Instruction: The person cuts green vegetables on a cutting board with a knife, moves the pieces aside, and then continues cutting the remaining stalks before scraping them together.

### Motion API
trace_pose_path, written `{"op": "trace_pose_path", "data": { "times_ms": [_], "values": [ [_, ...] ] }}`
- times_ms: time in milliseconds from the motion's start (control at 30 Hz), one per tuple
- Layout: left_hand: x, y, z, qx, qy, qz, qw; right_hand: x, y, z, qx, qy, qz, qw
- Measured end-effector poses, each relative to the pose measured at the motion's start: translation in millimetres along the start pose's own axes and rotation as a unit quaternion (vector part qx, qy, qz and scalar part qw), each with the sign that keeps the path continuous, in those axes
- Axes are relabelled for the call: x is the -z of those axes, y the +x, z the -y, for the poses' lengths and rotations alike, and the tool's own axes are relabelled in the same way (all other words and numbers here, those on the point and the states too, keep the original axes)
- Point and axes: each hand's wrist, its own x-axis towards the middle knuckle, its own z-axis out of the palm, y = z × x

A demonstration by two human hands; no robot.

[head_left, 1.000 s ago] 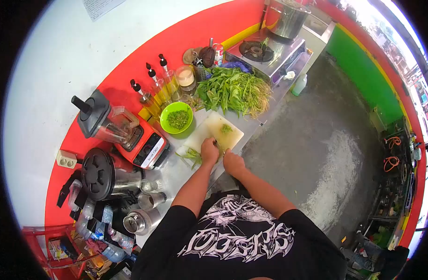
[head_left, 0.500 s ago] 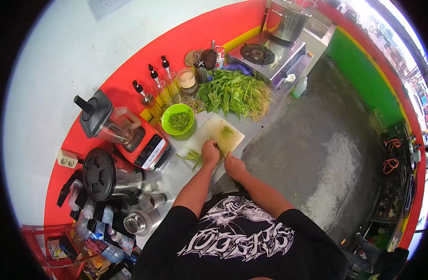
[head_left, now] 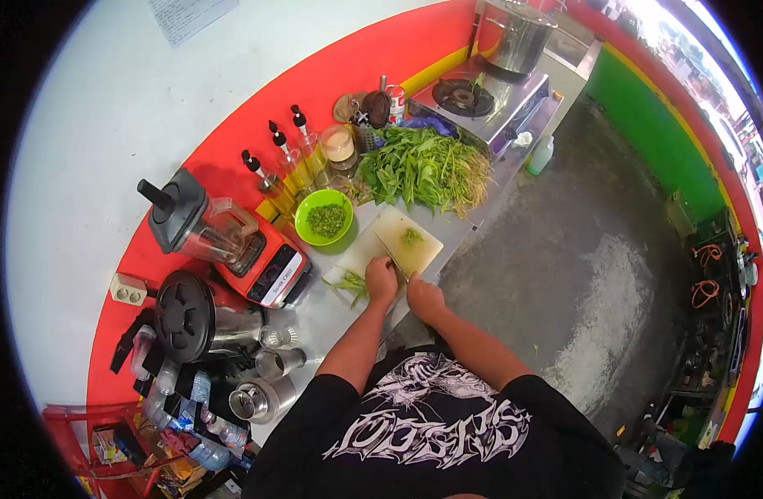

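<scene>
My right hand (head_left: 425, 298) is closed around the handle of a knife (head_left: 393, 254), whose thin blade slants up and left over the white cutting board (head_left: 424, 251). Close beside the blade, my left hand (head_left: 382, 281) has its fingers curled down on leafy greens (head_left: 350, 285); their leaves stick out to its left, while the part under the fingers is hidden. A small heap of chopped greens (head_left: 412, 236) lies on the board beyond the knife. Left of the board stands a lime-green bowl (head_left: 305, 232) holding more chopped greens (head_left: 325, 219).
A large bunch of leafy greens (head_left: 423, 170) lies behind the board. Oil bottles (head_left: 291, 166), a jar (head_left: 340, 150) and a red blender (head_left: 269, 270) line the wall. A gas stove (head_left: 489, 104) with a big pot (head_left: 516, 41) stands at the back; steel cups (head_left: 277, 363) are near left.
The view has shifted a little, so everything sits slightly further right and lower. More of the knife blade shows now, slanting across the board. Both hands keep their grips.
</scene>
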Motion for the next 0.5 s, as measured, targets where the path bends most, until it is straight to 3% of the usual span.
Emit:
{"op": "trace_pose_path", "data": {
  "times_ms": [200, 500],
  "values": [
    [-1.4, -7.3, 1.4, -0.002, 0.011, -0.016, 1.0, 1.3, -4.9, 5.9, 0.01, 0.003, -0.031, 0.999],
    [3.7, -3.7, -0.3, 0.013, 0.017, 0.034, 0.999, 16.9, 6.7, 7.6, 0.003, 0.011, 0.025, 1.0]
  ]
}}
